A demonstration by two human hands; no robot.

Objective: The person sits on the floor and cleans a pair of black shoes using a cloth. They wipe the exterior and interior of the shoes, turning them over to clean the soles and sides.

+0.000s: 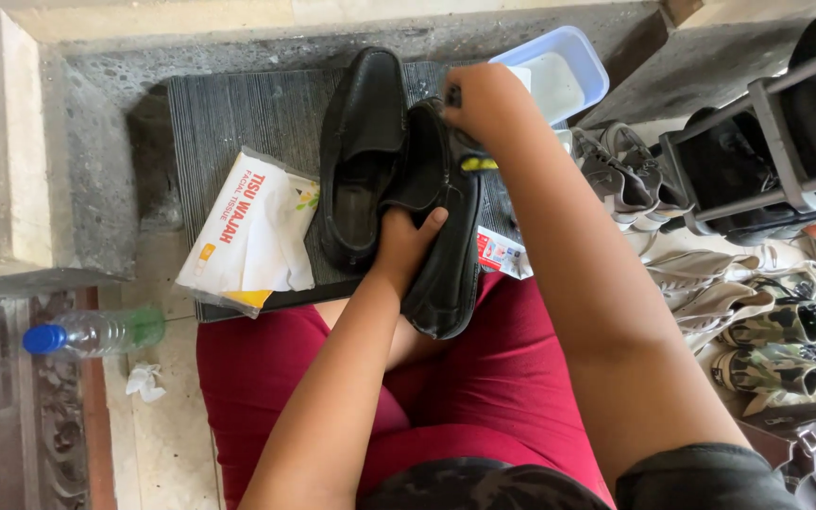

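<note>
Now: black shoe held over the lap

Seen from the head camera, the left hand (406, 238) grips a black shoe (446, 222) from inside, above red shorts (266, 368). The right hand (485, 102) is closed on a dark brush (469, 151) against the shoe's far end. Its pair (361, 156) lies left on a mat (238, 118), beside a tissue pack (252, 236).

- We take this for the entrance of a home, by a stone step (96, 142).
- We see a dark ribbed doormat (238, 113) lying against that step.
- At the right edge a shoe rack (767, 142) holds dark shoes, with sneakers (767, 321) piled on the tiled floor (167, 434) beside it.
- A pack of tissues (252, 236) lies on the mat's near left corner.
</note>
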